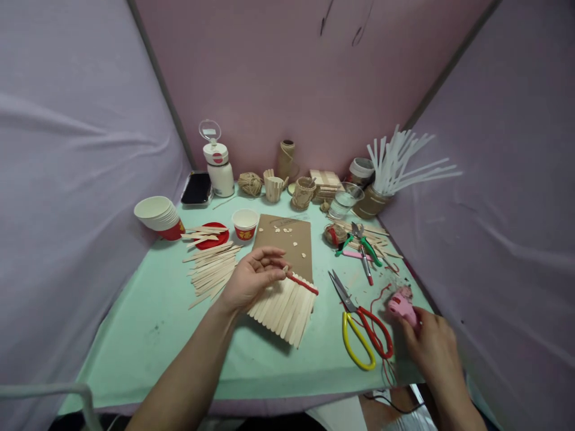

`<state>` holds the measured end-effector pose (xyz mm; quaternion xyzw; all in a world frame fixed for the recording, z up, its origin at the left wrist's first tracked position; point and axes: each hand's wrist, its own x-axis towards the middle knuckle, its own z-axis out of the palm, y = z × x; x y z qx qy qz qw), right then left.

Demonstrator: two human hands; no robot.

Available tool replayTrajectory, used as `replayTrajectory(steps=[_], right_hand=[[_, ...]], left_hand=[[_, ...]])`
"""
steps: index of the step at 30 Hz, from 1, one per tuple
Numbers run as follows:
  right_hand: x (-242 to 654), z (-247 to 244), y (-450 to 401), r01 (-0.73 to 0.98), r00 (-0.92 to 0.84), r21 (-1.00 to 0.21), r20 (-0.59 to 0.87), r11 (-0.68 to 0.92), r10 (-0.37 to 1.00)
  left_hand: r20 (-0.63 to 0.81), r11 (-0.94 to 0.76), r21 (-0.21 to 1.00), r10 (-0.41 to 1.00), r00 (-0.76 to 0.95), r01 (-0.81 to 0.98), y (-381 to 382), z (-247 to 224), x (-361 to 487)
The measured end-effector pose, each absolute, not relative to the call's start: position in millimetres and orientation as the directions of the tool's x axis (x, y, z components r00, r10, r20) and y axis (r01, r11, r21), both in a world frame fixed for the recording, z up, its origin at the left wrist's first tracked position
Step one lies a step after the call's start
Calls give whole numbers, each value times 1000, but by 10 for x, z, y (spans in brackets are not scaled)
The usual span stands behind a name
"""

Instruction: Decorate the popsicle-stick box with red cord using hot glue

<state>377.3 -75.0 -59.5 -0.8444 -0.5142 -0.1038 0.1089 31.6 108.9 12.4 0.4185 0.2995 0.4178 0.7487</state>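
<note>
My left hand (258,276) is closed in a pinch at the far edge of a panel of wooden craft sticks (285,308). Its fingertips meet at the end of a red yarn strip (305,284) that runs along that edge. The palm hides the panel's left corner. Part of the panel overlaps a brown cardboard sheet (287,245) dotted with small pale bits. At the right, my right hand (433,341) is wrapped around a pink glue gun (403,306). Big scissors (359,311) with one yellow and one red handle lie spread between the panel and the glue gun.
Loose craft sticks (211,269), a red plate (220,238) and paper cups (159,215) stand left. Green-handled pliers (359,242) lie right, before white glue sticks (399,161) in a pot. Twine (250,184), a bottle (220,173) and a clear cup (344,200) line the back.
</note>
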Motion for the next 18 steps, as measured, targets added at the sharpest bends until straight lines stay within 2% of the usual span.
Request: replayTrajectory(steps=[5,7,9,11,13,14,16,18], right_hand=[[3840,-689,-821,874,479,38,107,-485,871],[3761,-552,-787,840,524,82,130,-536,841],[3595,-340,-692,823,543,51,222,-566,810],[3328,-96,-532,902,430,-107,324,-419,843],[2979,130,-328,940,236,-327,419,-97,877],[2792,222,-220,916,164,-399,453,35,876],[2438,346,-12,846,30,-492,430,207,902],[2167,388,168,799,-39,-528,433,288,901]], left_hand=[[-16,139,955,906,423,-262,1070,152,298],[19,85,968,913,407,-235,1051,177,291],[61,23,979,916,397,-204,1021,195,287],[119,-76,989,914,389,-125,985,197,282],[205,-228,974,900,384,14,951,186,272],[262,-319,943,887,381,95,937,176,265],[394,-501,831,837,379,243,923,152,246],[510,-635,687,768,388,353,921,129,224]])
